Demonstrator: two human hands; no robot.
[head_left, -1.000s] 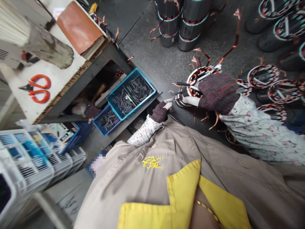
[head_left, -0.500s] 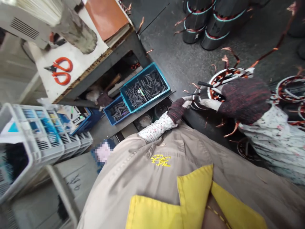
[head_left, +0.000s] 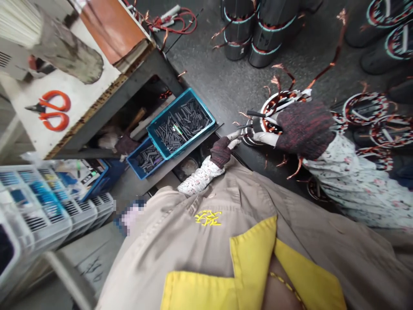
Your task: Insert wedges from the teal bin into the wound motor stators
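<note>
Both my hands wear dark knitted gloves with white fingertips. My right hand (head_left: 303, 129) is closed over a motor stator (head_left: 274, 105) wound with copper wire, on the dark floor in front of me. A thin dark rod sticks out to the left from under its fingers. My left hand (head_left: 222, 150) is pinched just left of the stator, its fingertips on a small wire end at the stator's edge. Loose copper leads curl up around the stator.
Two blue bins (head_left: 180, 125) of short black sleeves sit left of my hands under a metal bench (head_left: 129, 92). Red scissors (head_left: 51, 113) lie on the bench top. White crates (head_left: 48, 206) stand at the lower left. Several more stators (head_left: 254, 30) stand behind and to the right.
My hands have stayed on the stator with the same grip. Only the view has swung a little left and back.
</note>
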